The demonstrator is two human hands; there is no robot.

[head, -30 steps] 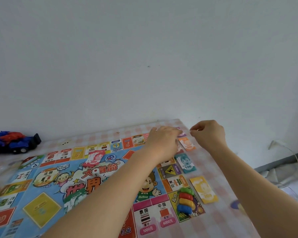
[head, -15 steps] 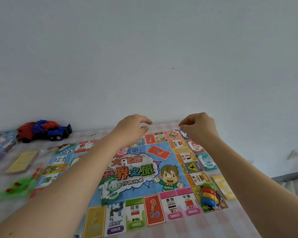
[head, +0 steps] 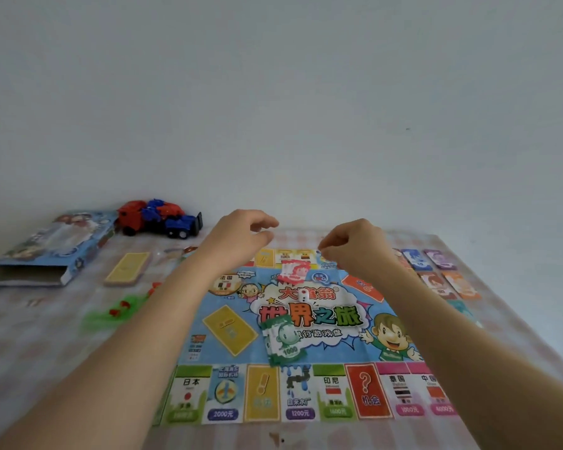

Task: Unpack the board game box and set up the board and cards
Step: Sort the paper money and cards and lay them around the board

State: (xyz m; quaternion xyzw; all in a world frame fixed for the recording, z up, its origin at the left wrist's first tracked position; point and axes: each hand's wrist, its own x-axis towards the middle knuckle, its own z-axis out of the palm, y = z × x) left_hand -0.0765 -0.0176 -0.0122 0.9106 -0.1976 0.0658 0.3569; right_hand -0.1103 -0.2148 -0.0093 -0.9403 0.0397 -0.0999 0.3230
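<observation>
Your left hand (head: pixel 238 237) hovers over the far edge of the board (head: pixel 228 396), fingers loosely curled, holding nothing. Your right hand (head: pixel 358 250) is curled tighter beside it, and I can't tell if it's pinching anything. The box (head: pixel 46 251) sits at 10 o'clock on the tabletop (head: pixel 46 345), cards (head: pixel 442 271) at 2.

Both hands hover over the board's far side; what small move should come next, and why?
Probably the left hand drops to pinch the red bill stack and lift it off the board: it lies loose on the printed centre close below that hand, while other bills sit sorted beside the board's right edge.
</observation>
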